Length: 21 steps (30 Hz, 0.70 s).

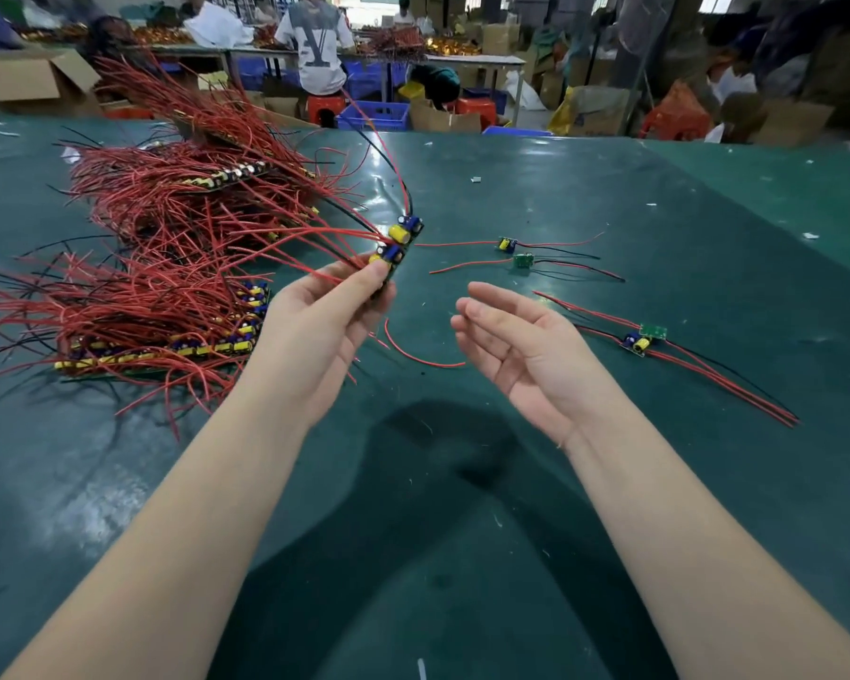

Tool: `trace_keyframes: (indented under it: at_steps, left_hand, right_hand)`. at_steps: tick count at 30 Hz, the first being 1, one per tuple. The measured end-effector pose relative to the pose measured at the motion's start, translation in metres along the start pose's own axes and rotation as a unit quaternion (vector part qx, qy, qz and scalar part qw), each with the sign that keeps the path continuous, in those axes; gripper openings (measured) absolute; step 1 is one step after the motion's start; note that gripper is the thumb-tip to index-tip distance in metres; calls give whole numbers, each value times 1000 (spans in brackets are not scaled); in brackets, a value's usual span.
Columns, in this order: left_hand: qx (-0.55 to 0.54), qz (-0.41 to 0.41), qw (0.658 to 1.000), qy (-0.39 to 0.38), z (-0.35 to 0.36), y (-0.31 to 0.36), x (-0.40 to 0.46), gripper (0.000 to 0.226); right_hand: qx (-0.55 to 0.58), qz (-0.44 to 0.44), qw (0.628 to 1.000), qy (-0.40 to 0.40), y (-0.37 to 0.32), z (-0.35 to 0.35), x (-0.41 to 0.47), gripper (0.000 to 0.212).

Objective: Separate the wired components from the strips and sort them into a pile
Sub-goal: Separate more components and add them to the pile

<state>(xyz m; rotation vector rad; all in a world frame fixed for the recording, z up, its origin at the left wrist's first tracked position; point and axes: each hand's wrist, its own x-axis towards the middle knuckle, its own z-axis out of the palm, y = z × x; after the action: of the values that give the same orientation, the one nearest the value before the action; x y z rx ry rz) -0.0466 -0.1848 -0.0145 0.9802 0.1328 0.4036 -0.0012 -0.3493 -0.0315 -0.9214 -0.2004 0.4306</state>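
Note:
My left hand (322, 316) pinches the lower end of a short strip (397, 247) of small circuit boards with yellow and blue capacitors, held up above the green table (462, 483); red and black wires trail from it to the left and upward. To its right hovers my right hand (516, 336), palm up, fingers relaxed and holding nothing. Separated wired components lie on the table to the right: two (515, 252) beyond my right hand and two more (641, 338) further right.
A big heap of wired strips (168, 247) covers the table's left side. One loose red wire (420, 358) lies between my hands. Beyond the table's far edge are cardboard boxes, blue crates, red stools and seated people at other benches.

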Motion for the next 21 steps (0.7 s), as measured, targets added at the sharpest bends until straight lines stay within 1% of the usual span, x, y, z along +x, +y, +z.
trace_keyframes:
  at_steps: [3,9,12,16,19,20,21]
  left_hand:
    - [15,-22,1000,1,1,-1,-1,6]
    - [75,-52,995,-50,2,-4,-6,10]
    - [130,-48,987,-79,3,-5,-7,15]
    - [221,-43,969,-100,1,-7,-8,16]
    - [226,-56,967,-104,1,-7,-10,9]
    - [220,-58,968,-106,1,-7,-10,9]
    - [216,-62,969,-108,0,-7,-10,14]
  right_hand:
    - [5,2,1000,-12,1,3,-1,13]
    - [26,-2,1000,-13,-1,3,-2,17]
    - [-41,-34,999,8,-2,0,0,22]
    - [-90,-40,995,-1,-3,0,0,27]
    - [-122,-38,992,-4,-1,-1,0,11]
    - [-124,-33,992,-8,-2,-1,-1,8]
    - [-122,-25,992,-12,-2,-2,-1,8]
